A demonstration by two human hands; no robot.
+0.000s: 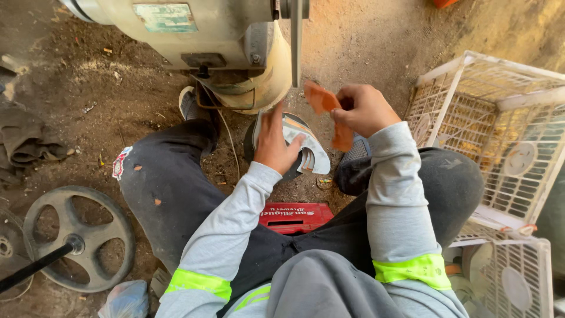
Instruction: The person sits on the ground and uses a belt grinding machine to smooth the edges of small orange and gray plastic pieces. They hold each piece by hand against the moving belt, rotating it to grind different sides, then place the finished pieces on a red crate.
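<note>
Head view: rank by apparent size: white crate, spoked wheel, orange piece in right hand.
1. white crate
2. spoked wheel
3. orange piece, in the right hand

The crate is cut off by the frame, so its full size is unsure.

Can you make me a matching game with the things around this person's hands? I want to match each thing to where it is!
Things:
1. orange cloth
2. white fan blade piece
3. red crate
4. white fan grilles

Places:
A. under the seated person
B. stacked on the person's right
C. in the right hand
D. under the left hand

Pairs: 1-C, 2-D, 3-A, 4-B
</note>
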